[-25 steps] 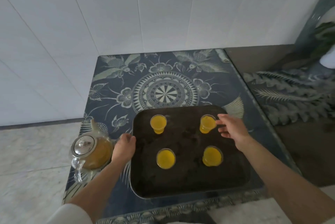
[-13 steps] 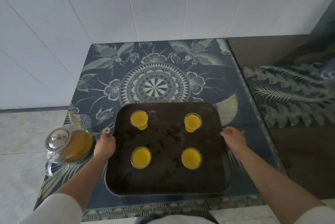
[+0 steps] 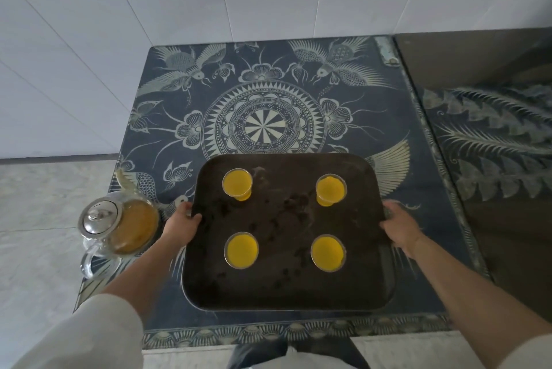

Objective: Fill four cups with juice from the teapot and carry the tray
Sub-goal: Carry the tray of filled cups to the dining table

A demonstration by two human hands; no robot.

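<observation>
Tray gripped at both side edges

Tray (image 3: 286,288) was found held at both sides, where a second before only the left hand (image 3: 182,226) had been at its rim and the right hand (image 3: 401,229) had been up by the far right cup (image 3: 331,190). The right hand had since been brought to the tray's right edge. Pouring was judged finished: all four cups were seen filled with yellow juice, far left cup (image 3: 237,183), near left cup (image 3: 241,249), near right cup (image 3: 328,252). Carrying was judged the step in hand.

Left fingers were curled over the tray's left rim, thumb on top. Right fingers were wrapped at the right rim. Both forearms were reached forward, about level. Whether the tray had been raised off the patterned table (image 3: 418,159) could not be told.

Teapot (image 3: 119,223) was left standing just left of the tray, apart from it, part full.
</observation>
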